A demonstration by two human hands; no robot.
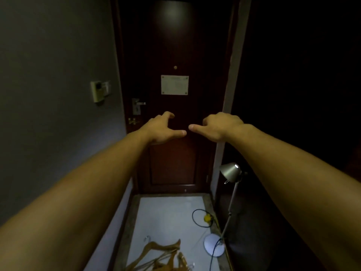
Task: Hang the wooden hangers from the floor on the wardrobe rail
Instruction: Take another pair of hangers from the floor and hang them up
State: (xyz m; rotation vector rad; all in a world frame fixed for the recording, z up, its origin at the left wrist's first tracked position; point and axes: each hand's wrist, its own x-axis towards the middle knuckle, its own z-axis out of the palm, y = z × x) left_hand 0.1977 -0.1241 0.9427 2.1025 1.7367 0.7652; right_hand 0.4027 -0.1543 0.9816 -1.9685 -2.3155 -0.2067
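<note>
Several wooden hangers (162,255) with metal hooks lie in a heap on the pale floor at the bottom of the view. Both my arms stretch forward at chest height, far above the heap. My left hand (163,129) is empty, its fingers loosely curved and its thumb pointing right. My right hand (218,126) is empty too, fingers curled downward, thumb pointing left toward the other thumb. The two thumbs are a small gap apart. The dark opening at the right is too dark to show any wardrobe rail.
A dark wooden door (173,45) with a white notice (174,85) and a lever handle (137,105) closes the narrow hallway. A floor lamp (230,173) stands at the right, its round base (214,245) beside a looped cable (202,218). A grey wall (48,94) runs along the left.
</note>
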